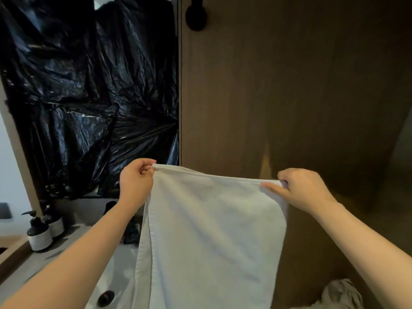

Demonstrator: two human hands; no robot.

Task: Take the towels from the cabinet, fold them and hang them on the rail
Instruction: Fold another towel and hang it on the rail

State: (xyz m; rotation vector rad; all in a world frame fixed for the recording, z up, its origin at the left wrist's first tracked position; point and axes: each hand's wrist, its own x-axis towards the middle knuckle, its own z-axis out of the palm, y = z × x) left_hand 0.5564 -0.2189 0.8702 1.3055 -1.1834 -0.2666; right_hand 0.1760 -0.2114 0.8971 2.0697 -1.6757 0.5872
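Both hands are up and well apart — left hand (136, 181) pinching one top corner of the white towel (211, 230), right hand (301, 189) pinching the other, cloth hanging out in front of the wooden panel (289, 85). To fold it clean, I'd say keep that top edge taut and level, then bring the 2 corners together — edges matched, no sag in the middle.

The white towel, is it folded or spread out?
Spread wide, hanging: left hand and right hand pinch the towel at its top corners. A second layer at left hints one fold.
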